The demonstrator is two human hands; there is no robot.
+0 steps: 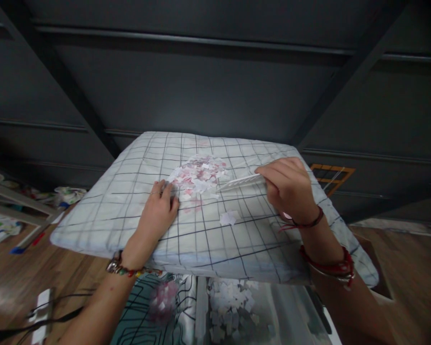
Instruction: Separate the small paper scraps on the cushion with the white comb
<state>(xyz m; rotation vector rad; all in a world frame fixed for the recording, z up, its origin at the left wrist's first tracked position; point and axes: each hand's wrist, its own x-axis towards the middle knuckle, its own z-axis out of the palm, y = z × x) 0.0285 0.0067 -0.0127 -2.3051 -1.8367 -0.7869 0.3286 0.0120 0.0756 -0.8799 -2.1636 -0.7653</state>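
On the white checked cloth lies a heap of torn paper scraps, white and pink. My left hand rests palm down at the heap's near left edge, its fingers slightly spread and holding nothing. Pinched in my right hand is a thin white slotted strip, whose exact kind I cannot make out. The strip points left, its far end at the heap's right edge. A small separate cluster of white scraps lies on the cloth between my hands, nearer to me.
Below the cloth's front edge stands a clear plastic bin with many paper scraps inside. Left of it, a pink bundle lies on dark patterned fabric. A power strip with cables is on the wooden floor. Dark panels rise behind.
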